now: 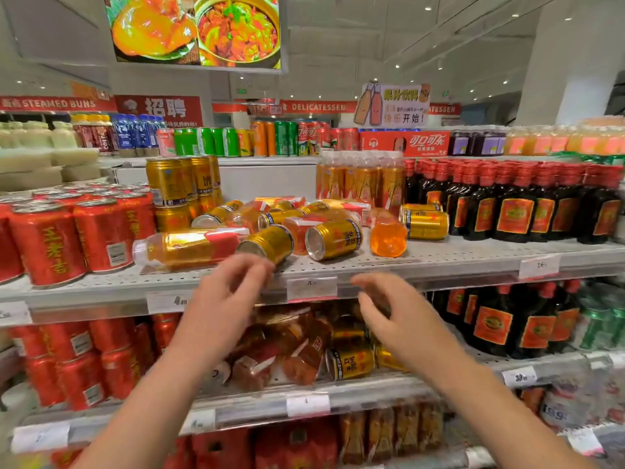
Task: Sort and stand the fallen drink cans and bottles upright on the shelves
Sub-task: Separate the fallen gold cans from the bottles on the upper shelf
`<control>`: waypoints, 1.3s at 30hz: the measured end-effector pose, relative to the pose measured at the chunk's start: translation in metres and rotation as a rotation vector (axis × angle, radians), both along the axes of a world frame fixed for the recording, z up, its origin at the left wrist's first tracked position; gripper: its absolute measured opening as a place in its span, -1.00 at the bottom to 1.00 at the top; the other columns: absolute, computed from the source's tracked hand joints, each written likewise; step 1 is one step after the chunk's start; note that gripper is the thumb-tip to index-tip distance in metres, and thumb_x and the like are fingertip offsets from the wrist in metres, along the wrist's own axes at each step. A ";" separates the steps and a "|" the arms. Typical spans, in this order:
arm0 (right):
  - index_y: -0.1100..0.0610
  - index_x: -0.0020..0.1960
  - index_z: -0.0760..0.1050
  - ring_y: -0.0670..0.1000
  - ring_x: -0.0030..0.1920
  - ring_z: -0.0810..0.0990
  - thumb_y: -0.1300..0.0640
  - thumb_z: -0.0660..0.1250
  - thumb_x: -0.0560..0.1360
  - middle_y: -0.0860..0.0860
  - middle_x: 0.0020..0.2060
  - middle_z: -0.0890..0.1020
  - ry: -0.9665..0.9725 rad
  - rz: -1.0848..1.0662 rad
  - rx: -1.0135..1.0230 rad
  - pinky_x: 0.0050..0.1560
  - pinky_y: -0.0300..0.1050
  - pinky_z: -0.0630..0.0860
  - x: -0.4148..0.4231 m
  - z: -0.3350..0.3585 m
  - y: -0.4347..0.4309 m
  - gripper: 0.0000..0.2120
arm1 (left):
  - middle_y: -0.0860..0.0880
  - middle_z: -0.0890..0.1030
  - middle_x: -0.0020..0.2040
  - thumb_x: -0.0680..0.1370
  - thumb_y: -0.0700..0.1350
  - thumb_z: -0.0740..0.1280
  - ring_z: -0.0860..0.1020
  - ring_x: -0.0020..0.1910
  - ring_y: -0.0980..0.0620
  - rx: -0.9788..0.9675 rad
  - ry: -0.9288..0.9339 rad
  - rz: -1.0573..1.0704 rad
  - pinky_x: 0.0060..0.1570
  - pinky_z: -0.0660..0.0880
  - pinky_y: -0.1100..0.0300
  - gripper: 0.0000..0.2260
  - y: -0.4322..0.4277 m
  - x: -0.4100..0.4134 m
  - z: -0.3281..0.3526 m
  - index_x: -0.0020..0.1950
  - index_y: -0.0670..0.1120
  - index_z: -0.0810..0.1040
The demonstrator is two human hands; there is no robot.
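Observation:
Several gold cans [333, 239] and orange bottles [189, 247] lie toppled across the middle of the upper shelf [439, 262]. A stack of upright gold cans [182, 184] stands at the back left of the pile, and upright orange bottles [362, 179] stand at the back right. My left hand [225, 299] hovers just below a fallen gold can [267, 243] at the shelf's front edge, fingers apart and blurred. My right hand [389, 306] is raised in front of the shelf edge, fingers spread, holding nothing. More fallen cans and bottles [348, 362] lie on the shelf below.
Upright red cans [101, 231] fill the shelf's left side and dark bottles with red caps [514, 204] fill its right. Price tags [311, 287] line the shelf edges. A further display of cans and a red case [406, 142] stands behind.

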State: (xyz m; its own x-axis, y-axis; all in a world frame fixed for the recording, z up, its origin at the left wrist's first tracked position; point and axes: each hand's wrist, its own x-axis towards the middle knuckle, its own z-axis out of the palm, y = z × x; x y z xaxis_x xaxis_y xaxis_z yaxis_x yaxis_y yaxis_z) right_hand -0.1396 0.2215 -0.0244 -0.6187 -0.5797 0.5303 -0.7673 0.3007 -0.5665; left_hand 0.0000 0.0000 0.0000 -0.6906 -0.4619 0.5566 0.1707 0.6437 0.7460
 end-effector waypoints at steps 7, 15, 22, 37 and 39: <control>0.00 0.45 0.36 -0.05 0.35 0.39 0.07 0.33 0.58 -0.05 0.31 0.47 0.363 -0.092 0.104 0.37 -0.16 0.33 -0.051 0.043 -0.062 -0.54 | 0.17 0.55 0.01 0.64 -0.01 0.30 0.51 0.06 0.18 -0.470 0.104 0.206 0.05 0.48 0.16 -0.87 -0.030 -0.036 0.033 0.12 0.03 0.61; -0.07 0.57 0.19 0.05 0.49 0.24 0.02 0.44 0.50 -0.02 0.49 0.32 0.478 -0.111 0.370 0.50 0.07 0.28 -0.092 0.049 -0.084 -0.27 | 0.07 0.52 0.28 0.55 0.31 0.28 0.42 0.26 0.09 -0.588 -0.137 0.322 0.21 0.38 0.21 -0.46 -0.039 -0.044 0.012 0.42 0.04 0.42; -0.10 0.57 0.18 0.02 0.45 0.28 -0.15 0.44 0.47 -0.08 0.47 0.36 0.522 -0.010 0.416 0.48 0.06 0.27 -0.119 0.059 -0.086 -0.23 | 0.07 0.41 0.41 0.53 0.33 0.32 0.47 0.26 0.10 -0.575 -0.243 0.346 0.09 0.42 0.29 -0.30 -0.040 -0.054 0.002 0.56 0.08 0.18; -0.14 0.53 0.23 -0.13 0.36 0.31 -0.28 0.37 0.47 -0.17 0.39 0.40 0.570 0.254 0.272 0.34 -0.22 0.27 -0.117 0.067 -0.096 -0.29 | 0.44 0.44 0.21 0.47 0.27 0.44 0.43 0.22 0.42 -0.259 0.019 0.348 0.02 0.41 0.51 -0.50 -0.035 -0.042 -0.002 0.37 0.31 0.39; -0.13 0.53 0.24 -0.12 0.32 0.31 -0.26 0.38 0.46 -0.13 0.36 0.41 0.582 0.285 0.262 0.28 -0.27 0.20 -0.107 0.068 -0.108 -0.30 | 0.41 0.45 0.22 0.47 0.32 0.42 0.47 0.21 0.36 -0.250 0.039 0.360 0.06 0.46 0.36 -0.49 -0.039 -0.030 0.002 0.38 0.34 0.38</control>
